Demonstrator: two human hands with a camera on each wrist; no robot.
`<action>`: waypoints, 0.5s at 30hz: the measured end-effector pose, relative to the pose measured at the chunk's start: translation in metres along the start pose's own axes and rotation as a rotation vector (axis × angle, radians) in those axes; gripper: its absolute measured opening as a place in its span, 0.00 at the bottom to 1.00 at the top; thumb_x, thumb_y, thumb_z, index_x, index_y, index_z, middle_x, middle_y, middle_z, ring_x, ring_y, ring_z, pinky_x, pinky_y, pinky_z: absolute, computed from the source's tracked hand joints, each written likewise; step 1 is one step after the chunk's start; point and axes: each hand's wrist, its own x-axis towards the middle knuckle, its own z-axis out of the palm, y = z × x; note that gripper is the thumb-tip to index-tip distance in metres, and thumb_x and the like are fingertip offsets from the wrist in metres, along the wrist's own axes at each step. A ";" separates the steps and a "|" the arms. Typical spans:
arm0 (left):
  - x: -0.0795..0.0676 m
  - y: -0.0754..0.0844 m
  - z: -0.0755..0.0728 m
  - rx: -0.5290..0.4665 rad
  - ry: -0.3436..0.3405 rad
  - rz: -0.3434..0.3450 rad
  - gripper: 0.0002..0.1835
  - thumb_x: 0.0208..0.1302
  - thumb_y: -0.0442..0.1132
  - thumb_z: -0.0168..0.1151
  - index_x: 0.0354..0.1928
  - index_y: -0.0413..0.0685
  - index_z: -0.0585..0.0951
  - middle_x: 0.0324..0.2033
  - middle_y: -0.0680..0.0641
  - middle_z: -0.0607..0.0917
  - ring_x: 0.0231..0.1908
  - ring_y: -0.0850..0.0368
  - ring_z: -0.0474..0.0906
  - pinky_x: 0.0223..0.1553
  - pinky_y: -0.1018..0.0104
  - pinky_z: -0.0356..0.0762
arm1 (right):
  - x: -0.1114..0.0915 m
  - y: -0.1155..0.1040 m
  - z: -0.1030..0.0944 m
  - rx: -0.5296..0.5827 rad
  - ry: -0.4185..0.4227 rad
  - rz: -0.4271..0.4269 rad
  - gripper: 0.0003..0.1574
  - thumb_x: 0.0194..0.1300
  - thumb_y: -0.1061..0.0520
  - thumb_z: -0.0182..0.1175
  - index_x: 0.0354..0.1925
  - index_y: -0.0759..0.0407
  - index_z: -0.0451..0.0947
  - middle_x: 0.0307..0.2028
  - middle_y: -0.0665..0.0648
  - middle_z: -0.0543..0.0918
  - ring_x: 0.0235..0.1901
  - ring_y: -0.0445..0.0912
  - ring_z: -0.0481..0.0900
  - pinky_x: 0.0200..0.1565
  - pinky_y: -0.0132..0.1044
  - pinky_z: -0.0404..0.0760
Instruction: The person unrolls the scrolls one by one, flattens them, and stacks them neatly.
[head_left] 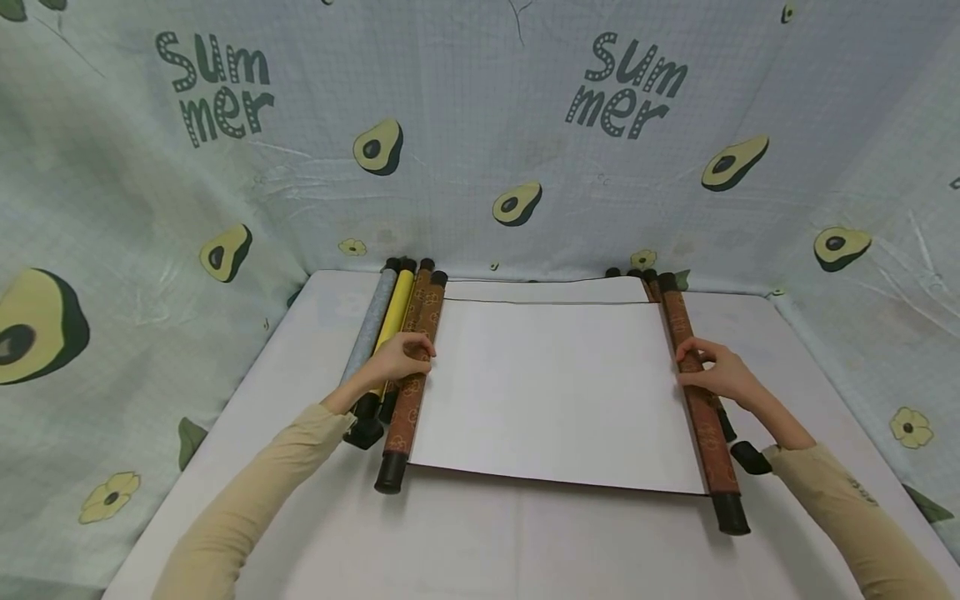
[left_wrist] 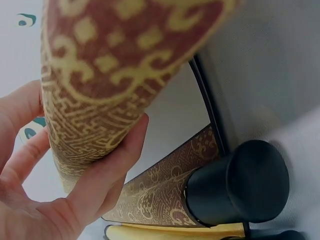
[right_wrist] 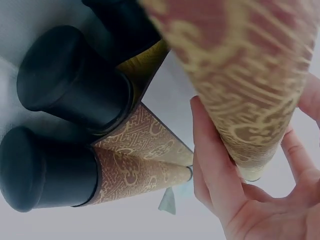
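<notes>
A hanging scroll lies partly unrolled, its white sheet (head_left: 555, 392) spread between two brown patterned rolled ends with black caps. My left hand (head_left: 408, 358) grips the left roll (head_left: 408, 408), fingers and thumb on either side of it. On the far side, the right roll (head_left: 705, 425) is held by my right hand (head_left: 712, 371) in the same way. Both wrist views show the held rolls close up, with gold patterning on the left one (left_wrist: 100, 100) and the right one (right_wrist: 245, 90). Another brown scroll (left_wrist: 155, 195) lies under this one, its sheet edge showing at the back.
A grey scroll (head_left: 371, 321) and a yellow scroll (head_left: 395, 312) lie side by side to the left. Black end caps (right_wrist: 55, 70) stick out beside the right roll. Behind the white table (head_left: 600, 558) hangs a cloth (head_left: 450, 75) printed with avocados.
</notes>
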 end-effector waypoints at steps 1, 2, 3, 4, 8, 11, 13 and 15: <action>0.000 0.000 0.000 -0.005 0.001 -0.009 0.10 0.53 0.28 0.58 0.39 0.31 0.75 0.40 0.35 0.76 0.28 0.57 0.68 0.28 0.68 0.67 | 0.000 0.000 -0.001 0.013 -0.007 0.003 0.20 0.52 0.58 0.62 0.42 0.64 0.69 0.49 0.67 0.69 0.39 0.56 0.66 0.26 0.37 0.66; -0.001 0.000 -0.001 -0.013 0.000 -0.019 0.10 0.53 0.28 0.58 0.39 0.31 0.75 0.40 0.35 0.76 0.26 0.58 0.68 0.27 0.68 0.67 | 0.000 0.001 -0.002 0.022 -0.012 0.006 0.20 0.52 0.57 0.62 0.42 0.64 0.69 0.49 0.68 0.68 0.39 0.56 0.65 0.26 0.37 0.66; -0.001 0.001 -0.001 -0.017 -0.003 -0.024 0.11 0.53 0.28 0.58 0.39 0.30 0.75 0.40 0.35 0.75 0.25 0.59 0.67 0.26 0.68 0.67 | 0.000 0.001 -0.002 0.029 -0.017 0.010 0.21 0.52 0.57 0.63 0.43 0.64 0.68 0.49 0.68 0.68 0.38 0.55 0.65 0.26 0.37 0.66; -0.001 0.001 -0.001 -0.021 -0.006 -0.031 0.11 0.53 0.28 0.58 0.39 0.30 0.75 0.40 0.36 0.76 0.24 0.59 0.67 0.25 0.69 0.66 | 0.001 0.002 -0.003 0.036 -0.022 0.014 0.22 0.53 0.57 0.63 0.44 0.64 0.68 0.49 0.68 0.68 0.37 0.54 0.65 0.25 0.37 0.67; -0.001 0.000 -0.003 -0.026 0.016 -0.033 0.11 0.52 0.28 0.59 0.38 0.30 0.74 0.36 0.37 0.76 0.23 0.59 0.67 0.23 0.68 0.66 | 0.001 0.004 -0.007 0.100 -0.056 0.054 0.24 0.54 0.55 0.62 0.46 0.64 0.66 0.48 0.69 0.68 0.31 0.49 0.67 0.25 0.38 0.71; -0.002 -0.001 -0.004 -0.011 0.047 -0.029 0.12 0.50 0.29 0.63 0.36 0.31 0.75 0.35 0.38 0.77 0.26 0.59 0.67 0.26 0.67 0.66 | 0.001 0.005 -0.009 0.162 -0.084 0.086 0.25 0.55 0.55 0.61 0.48 0.64 0.64 0.46 0.69 0.68 0.26 0.45 0.69 0.24 0.40 0.74; -0.002 -0.002 -0.005 -0.001 0.055 -0.025 0.12 0.49 0.30 0.64 0.36 0.31 0.75 0.35 0.39 0.77 0.25 0.58 0.66 0.27 0.67 0.66 | 0.002 0.006 -0.010 0.187 -0.089 0.095 0.25 0.56 0.55 0.60 0.47 0.64 0.64 0.43 0.68 0.69 0.25 0.44 0.69 0.25 0.40 0.73; -0.001 -0.003 -0.005 -0.001 0.056 -0.031 0.13 0.48 0.31 0.65 0.36 0.32 0.76 0.35 0.39 0.77 0.25 0.58 0.66 0.26 0.67 0.66 | 0.002 0.006 -0.011 0.190 -0.085 0.101 0.25 0.55 0.54 0.61 0.47 0.63 0.64 0.41 0.66 0.69 0.23 0.43 0.69 0.25 0.40 0.73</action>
